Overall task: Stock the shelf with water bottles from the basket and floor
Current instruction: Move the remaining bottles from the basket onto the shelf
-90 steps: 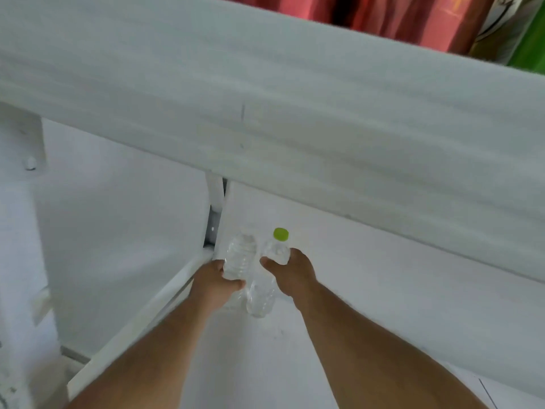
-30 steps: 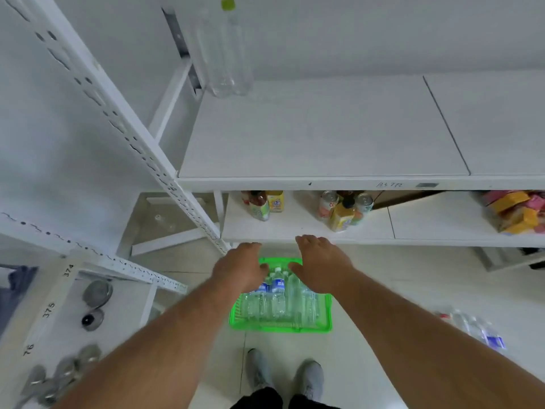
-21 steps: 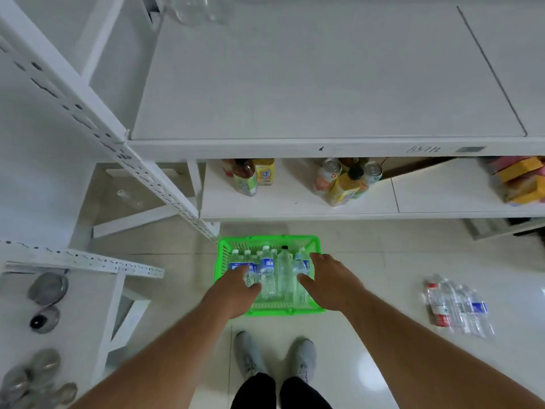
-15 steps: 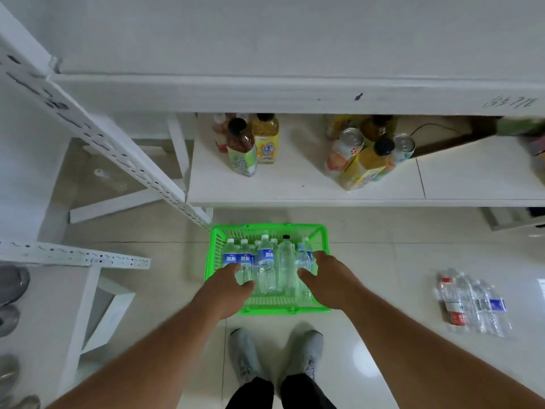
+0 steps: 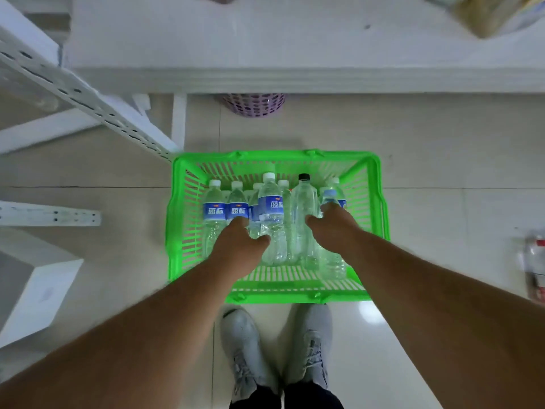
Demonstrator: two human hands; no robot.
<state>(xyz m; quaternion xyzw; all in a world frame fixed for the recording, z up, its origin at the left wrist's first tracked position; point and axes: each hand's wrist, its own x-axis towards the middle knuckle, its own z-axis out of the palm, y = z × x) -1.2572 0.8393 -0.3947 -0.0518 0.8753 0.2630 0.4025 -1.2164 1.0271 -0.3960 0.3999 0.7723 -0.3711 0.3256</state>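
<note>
Nearest you, your two grey shoes [image 5: 277, 352] stand on the pale tiled floor [image 5: 436, 219], toes just short of the near rim of the green basket [image 5: 380, 202]. Both forearms reach forward and down into that basket.

Your left hand [image 5: 240, 242] is over the left-middle of the load, knuckles up, fingers curled downward among the bottles beside the tall blue-labelled water bottle [image 5: 271, 214]. The thumb lies against that bottle's lower body; whether the fingers have closed round anything you cannot tell from this view, since the back of the hand hides them.

Your right hand [image 5: 331, 228] is on the right side, fingers bent down between the clear black-capped bottle [image 5: 303, 214] and a small bottle [image 5: 331, 199] whose top its fingertips touch. Its hold is hidden in the same way.

To the left of your left hand stand two more blue-labelled bottles [image 5: 213, 214], upright and packed against each other. The bottles fill the middle of the basket; slatted bottom shows bare along the near wall and at both side walls.

At the right edge of view, well apart from the basket, a few blurred bottles on the floor [image 5: 535, 264] lie on their sides.

Beyond the basket's far rim there is open tile, then a purple perforated bin [image 5: 253, 104] under the white shelf [image 5: 265, 54]. A perforated white upright [image 5: 88, 101] slants across the left, ending near the basket's far-left corner.
</note>
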